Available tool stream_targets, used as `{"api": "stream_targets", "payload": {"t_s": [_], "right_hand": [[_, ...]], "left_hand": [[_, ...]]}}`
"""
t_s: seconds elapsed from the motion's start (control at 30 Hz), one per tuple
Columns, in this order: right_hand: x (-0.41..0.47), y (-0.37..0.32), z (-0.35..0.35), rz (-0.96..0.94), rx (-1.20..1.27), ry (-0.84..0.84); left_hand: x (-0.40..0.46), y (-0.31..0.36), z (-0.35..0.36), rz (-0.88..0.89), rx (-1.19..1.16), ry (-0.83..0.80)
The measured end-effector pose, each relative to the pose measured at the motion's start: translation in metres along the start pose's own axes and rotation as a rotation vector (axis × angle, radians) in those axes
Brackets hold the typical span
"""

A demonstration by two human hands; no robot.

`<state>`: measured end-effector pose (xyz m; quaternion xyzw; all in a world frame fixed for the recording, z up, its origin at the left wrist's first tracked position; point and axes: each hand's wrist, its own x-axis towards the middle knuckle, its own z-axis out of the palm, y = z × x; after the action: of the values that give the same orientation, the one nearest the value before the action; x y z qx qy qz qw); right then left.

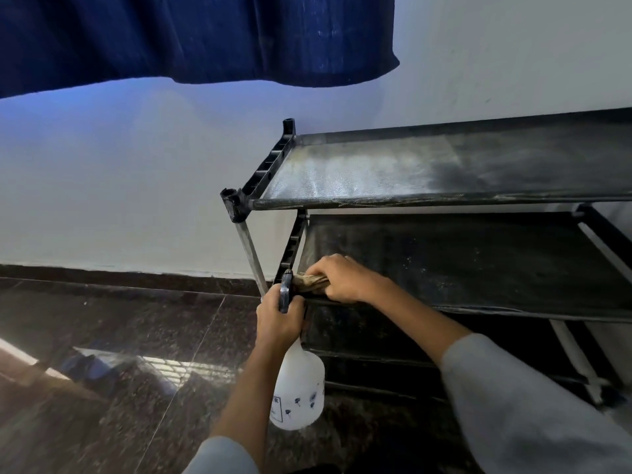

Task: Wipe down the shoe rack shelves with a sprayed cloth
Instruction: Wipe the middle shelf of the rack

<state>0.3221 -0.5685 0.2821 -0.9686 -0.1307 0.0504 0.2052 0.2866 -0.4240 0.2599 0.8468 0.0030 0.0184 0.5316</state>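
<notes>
A black shoe rack (444, 200) with fabric shelves stands against the wall on the right. Its top shelf (393, 165) is dusty grey at the left and darker to the right. My right hand (342, 278) grips a crumpled tan cloth (309, 283) and holds it on the front left corner of the second shelf (461, 261). My left hand (278, 319) grips the black trigger head of a white spray bottle (299, 391), which hangs just left of the rack's front edge, close to the cloth. Lower shelves sit in shadow beneath.
A dark blue curtain (188, 35) hangs across the top left. The pale wall (119, 183) meets a dark skirting and a glossy dark stone floor (102, 388). The rack's metal leg (251, 254) stands by my left hand.
</notes>
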Motion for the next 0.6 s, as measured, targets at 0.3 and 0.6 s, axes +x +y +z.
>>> {"api": "stream_targets", "payload": {"t_s": [0.3,0.6], "right_hand": [[0.044,0.019,0.006,0.020,-0.120,0.207],[0.085,0.033,-0.003,0.286,-0.020,0.399]], "left_hand": [[0.003,-0.004,0.000,0.002,0.003,-0.004],[0.002,-0.004,0.003,-0.009,-0.036,0.034]]}}
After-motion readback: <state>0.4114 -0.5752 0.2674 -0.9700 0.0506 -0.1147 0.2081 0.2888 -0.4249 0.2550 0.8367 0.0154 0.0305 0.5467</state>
